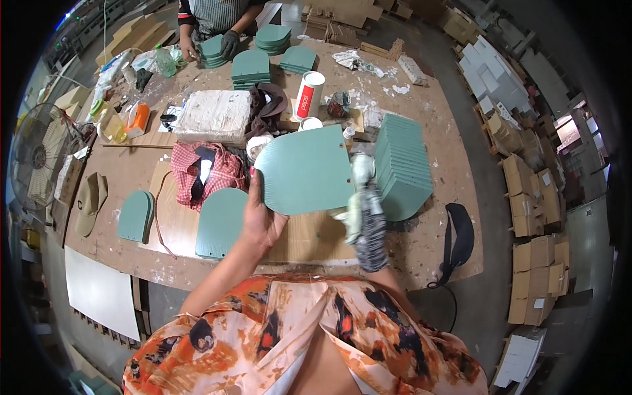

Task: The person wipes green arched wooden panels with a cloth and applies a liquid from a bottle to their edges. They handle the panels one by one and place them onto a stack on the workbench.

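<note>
My left hand is closed on the rounded end of a green painted board, thumb on its face, holding it tilted up above the table. Small dark holes show along the board's straight right edge. My right hand, in a grey knitted glove, is at that edge with a pale cloth bunched in its fingers; motion blurs it a little. To its right stands a row of similar green boards packed face to face. Another green board lies flat near my left forearm, partly hidden by it.
Further left are small green boards and a checked red cloth. Behind the held board stand a white cylinder and a white wrapped block. A black strap lies right. Across the table, a person handles stacked green boards.
</note>
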The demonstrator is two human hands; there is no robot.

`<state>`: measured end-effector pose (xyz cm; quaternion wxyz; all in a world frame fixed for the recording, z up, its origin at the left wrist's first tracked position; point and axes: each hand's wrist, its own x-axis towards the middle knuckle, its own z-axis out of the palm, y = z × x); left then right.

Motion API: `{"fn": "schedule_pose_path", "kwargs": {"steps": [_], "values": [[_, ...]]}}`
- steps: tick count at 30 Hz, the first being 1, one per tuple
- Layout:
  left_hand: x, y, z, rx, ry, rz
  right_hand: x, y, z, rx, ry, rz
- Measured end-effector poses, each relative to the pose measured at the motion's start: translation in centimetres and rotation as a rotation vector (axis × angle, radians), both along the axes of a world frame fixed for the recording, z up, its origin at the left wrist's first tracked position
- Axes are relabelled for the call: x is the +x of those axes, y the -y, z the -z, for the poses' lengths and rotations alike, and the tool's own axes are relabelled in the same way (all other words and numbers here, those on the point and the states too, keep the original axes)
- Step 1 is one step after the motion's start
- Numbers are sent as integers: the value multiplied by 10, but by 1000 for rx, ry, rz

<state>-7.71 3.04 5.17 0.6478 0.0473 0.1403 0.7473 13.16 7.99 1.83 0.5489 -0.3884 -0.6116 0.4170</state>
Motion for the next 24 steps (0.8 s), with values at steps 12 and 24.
{"fn": "schedule_pose_path", "kwargs": {"steps": [12, 24], "values": [[4, 22, 4, -25, -541, 339, 28, -4, 80, -540, -505, -29], [-15, 20, 13, -40, -552, 429, 65, -8, 41, -12, 329, -160]]}}
